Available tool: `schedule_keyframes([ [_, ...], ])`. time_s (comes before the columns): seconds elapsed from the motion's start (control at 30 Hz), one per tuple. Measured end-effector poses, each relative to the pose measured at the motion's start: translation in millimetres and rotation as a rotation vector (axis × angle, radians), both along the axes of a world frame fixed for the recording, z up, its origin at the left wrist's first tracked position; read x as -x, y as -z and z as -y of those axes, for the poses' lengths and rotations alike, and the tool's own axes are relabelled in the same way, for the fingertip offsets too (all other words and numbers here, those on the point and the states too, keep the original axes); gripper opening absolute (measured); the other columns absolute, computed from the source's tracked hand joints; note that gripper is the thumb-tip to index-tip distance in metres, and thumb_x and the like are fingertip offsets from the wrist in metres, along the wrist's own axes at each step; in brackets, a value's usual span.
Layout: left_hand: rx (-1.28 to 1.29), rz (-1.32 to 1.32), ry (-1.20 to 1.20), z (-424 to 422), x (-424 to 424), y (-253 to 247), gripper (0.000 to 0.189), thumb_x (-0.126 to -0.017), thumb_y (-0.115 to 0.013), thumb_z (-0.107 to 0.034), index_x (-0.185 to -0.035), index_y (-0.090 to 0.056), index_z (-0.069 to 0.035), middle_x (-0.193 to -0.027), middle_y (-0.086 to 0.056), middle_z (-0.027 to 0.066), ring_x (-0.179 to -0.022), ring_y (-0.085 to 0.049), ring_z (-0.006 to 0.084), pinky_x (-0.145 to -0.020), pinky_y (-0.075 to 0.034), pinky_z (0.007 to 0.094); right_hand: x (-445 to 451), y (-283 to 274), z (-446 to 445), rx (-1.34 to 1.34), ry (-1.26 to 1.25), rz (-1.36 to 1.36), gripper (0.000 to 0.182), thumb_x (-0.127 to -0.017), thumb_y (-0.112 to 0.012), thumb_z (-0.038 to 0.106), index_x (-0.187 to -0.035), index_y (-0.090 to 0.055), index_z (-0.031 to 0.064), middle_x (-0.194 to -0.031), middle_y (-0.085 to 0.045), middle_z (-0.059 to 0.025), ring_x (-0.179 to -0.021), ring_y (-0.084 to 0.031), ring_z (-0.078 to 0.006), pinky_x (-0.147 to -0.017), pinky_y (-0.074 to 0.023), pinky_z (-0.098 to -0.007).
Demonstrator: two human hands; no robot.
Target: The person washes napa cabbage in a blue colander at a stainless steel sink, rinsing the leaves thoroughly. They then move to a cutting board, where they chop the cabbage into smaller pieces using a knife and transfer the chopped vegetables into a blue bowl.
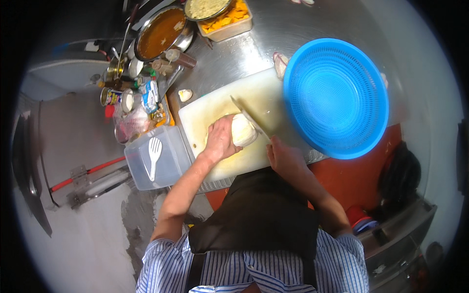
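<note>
My left hand (222, 138) presses a pale, whitish vegetable (243, 130) down on a white cutting board (271, 88). The vegetable looks like a cabbage, though its kind is hard to settle. In my right hand (285, 152) is the handle of a kitchen knife (251, 119). Its broad blade stands on edge along the vegetable's right side, pointing away from me. Whether the edge is in the vegetable or beside it cannot be told. Yellowish stains mark the board around my left hand.
A blue plastic colander (335, 99) overlaps the board's right end. At left, a clear plastic container (168, 146) bears a white slotted spoon (155, 155). Beyond are bottles, a bowl of orange-brown sauce (161, 34) and a tub of orange pieces (229, 31). Purplish leaves (280, 65) lie behind the board.
</note>
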State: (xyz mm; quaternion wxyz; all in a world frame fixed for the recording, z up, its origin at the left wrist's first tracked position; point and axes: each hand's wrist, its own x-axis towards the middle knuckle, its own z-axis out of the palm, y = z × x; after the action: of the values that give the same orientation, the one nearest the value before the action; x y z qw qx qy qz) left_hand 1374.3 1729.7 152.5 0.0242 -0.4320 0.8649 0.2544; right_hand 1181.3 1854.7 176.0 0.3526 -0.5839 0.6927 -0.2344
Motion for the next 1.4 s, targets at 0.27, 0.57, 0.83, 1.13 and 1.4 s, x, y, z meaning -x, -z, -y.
schedule_keyframes([
  [0.27, 0.332, -0.085, 0.046, -18.4, -22.3, -18.0, 0.066, -0.063, -0.066, 0.004, -0.125, -0.047, -0.010, -0.128, -0.042, 0.0143, -0.124, -0.036, 0.0358, -0.101, -0.028, 0.0506, 21.3, -16.3, 9.9, 0.113, -0.020, 0.018, 0.017, -0.091, -0.053, 0.019, -0.093, -0.047, 0.0026, -0.071, -0.060, -0.0209, -0.063, -0.058, -0.0426, -0.052, -0.0443, -0.0495],
  [0.57, 0.491, -0.491, -0.264, -81.8, -24.9, 27.0, 0.042, -0.067, -0.062, 0.002, -0.108, -0.059, -0.009, -0.111, -0.054, 0.0092, -0.106, -0.051, 0.0297, -0.089, -0.037, 0.0404, 11.6, -43.4, 36.1, 0.189, -0.477, -0.228, 0.013, -0.089, -0.053, 0.017, -0.090, -0.049, 0.0052, -0.080, -0.062, -0.0155, -0.061, -0.060, -0.0380, -0.051, -0.0476, -0.0455],
  [0.83, 0.523, -0.570, -0.354, -84.0, -25.7, 37.5, 0.044, -0.065, -0.064, -0.003, -0.107, -0.058, -0.012, -0.112, -0.054, 0.0079, -0.107, -0.050, 0.0293, -0.090, -0.037, 0.0427, 0.5, -45.1, 53.5, 0.302, -0.672, -0.311, 0.016, -0.090, -0.054, 0.018, -0.086, -0.046, 0.0044, -0.072, -0.058, -0.0169, -0.056, -0.057, -0.0384, -0.048, -0.0483, -0.0458],
  [1.13, 0.509, -0.572, -0.369, -83.0, -27.9, 40.0, 0.039, -0.066, -0.064, -0.008, -0.105, -0.058, -0.012, -0.113, -0.055, 0.0065, -0.108, -0.049, 0.0260, -0.091, -0.035, 0.0420, -5.6, -50.7, 58.9, 0.217, -0.739, -0.333, 0.017, -0.091, -0.053, 0.017, -0.086, -0.044, 0.0030, -0.072, -0.058, -0.0199, -0.056, -0.057, -0.0415, -0.049, -0.0474, -0.0489],
  [1.4, 0.460, -0.551, -0.350, -78.7, -32.6, 30.6, 0.042, -0.063, -0.066, -0.010, -0.104, -0.060, -0.012, -0.111, -0.057, 0.0067, -0.105, -0.051, 0.0260, -0.089, -0.035, 0.0413, -16.6, -52.8, 67.7, 0.059, -0.807, -0.459, 0.016, -0.091, -0.045, 0.015, -0.089, -0.046, -0.0009, -0.071, -0.061, -0.0223, -0.058, -0.061, -0.0391, -0.055, -0.0512, -0.0478],
])
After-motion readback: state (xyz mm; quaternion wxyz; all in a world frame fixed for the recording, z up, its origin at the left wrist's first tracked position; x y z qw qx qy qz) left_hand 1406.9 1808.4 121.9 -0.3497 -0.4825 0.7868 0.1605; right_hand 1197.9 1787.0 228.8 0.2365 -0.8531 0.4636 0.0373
